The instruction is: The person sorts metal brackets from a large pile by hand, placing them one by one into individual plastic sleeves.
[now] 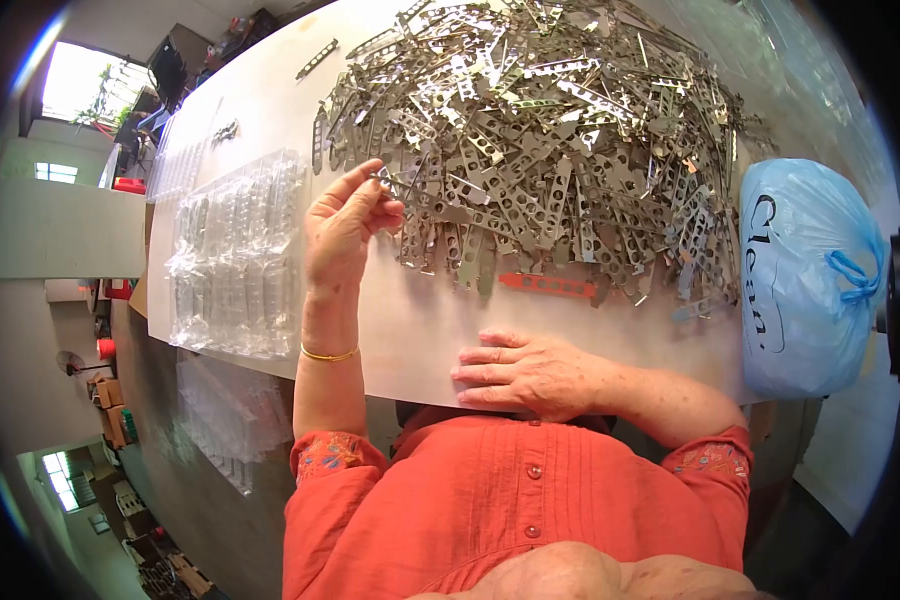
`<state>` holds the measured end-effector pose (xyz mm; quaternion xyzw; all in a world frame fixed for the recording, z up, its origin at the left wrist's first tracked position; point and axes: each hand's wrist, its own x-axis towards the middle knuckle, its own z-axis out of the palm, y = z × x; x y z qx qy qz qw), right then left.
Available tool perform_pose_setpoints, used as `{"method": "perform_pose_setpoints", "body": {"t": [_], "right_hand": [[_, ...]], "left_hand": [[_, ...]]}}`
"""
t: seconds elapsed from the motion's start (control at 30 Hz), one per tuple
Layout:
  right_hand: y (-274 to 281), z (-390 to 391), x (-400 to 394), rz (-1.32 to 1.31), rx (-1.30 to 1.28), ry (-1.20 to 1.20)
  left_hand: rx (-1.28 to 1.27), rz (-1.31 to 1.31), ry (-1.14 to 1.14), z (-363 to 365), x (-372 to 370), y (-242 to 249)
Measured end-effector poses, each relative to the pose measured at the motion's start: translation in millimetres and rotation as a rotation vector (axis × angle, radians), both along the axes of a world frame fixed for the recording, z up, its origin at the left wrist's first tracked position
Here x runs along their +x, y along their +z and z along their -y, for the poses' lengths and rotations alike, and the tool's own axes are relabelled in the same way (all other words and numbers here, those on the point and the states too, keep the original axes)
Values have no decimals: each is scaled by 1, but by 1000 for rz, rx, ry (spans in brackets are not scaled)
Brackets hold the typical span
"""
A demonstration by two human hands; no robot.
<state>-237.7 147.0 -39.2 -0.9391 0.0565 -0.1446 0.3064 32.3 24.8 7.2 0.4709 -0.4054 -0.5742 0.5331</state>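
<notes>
My left hand (pixel 352 215) is raised at the left edge of a large heap of thin perforated metal strips (pixel 530 140). Its thumb and index finger are pinched together on a small metal piece (pixel 383 178), mostly hidden by the fingers and seen against the heap, so its full shape cannot be made out. My right hand (pixel 535 375) lies flat at the table's near edge, fingers stretched out to the left, holding nothing. Between this hand and the heap lies a red perforated strip (pixel 550 286).
Clear plastic trays (pixel 235 255) are stacked on the left of the white table (pixel 420 340). More clear trays (pixel 232 415) sit lower, beside the table. A tied blue plastic bag (pixel 805 280) marked "Clean" stands at the right. One loose metal strip (pixel 317 60) lies at the far left.
</notes>
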Motion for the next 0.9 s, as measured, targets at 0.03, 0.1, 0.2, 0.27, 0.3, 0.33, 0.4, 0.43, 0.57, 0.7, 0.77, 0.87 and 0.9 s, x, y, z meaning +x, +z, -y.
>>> {"method": "perform_pose_setpoints", "body": {"t": [0.03,0.1,0.2,0.27,0.3,0.33,0.4,0.43,0.57,0.7,0.77,0.87,0.9], "right_hand": [[3,1,0,-7,16,4],[6,1,-1,-29,30,4],[8,2,0,-63,20,15],[11,2,1,-65,73,24],[13,2,1,-82,68,15],[15,2,1,-37,105,-13],[22,4,-2,-6,137,-46],[29,7,-8,29,337,-159],[52,14,-19,490,591,-750],[54,28,-19,632,354,-1105],[64,31,-8,594,256,-1098],[59,38,-4,498,33,-1049],[57,40,-3,433,-99,-1014]], "left_hand": [[0,-6,2,-2,-1,-2],[106,-196,-76,-6,-8,-6],[169,-298,-130,-6,-19,-16],[195,-355,-149,-9,-27,-17],[224,-390,-161,-10,-30,-19],[254,-424,-173,-12,-32,-21],[269,-483,-209,-16,-35,-23],[282,-501,-224,-18,-36,-25],[280,-567,-293,-21,-35,-34],[252,-573,-395,-23,-35,-38],[276,-585,-394,-26,-37,-35],[300,-600,-387,-29,-36,-34],[302,-616,-405,-29,-35,-34]]}}
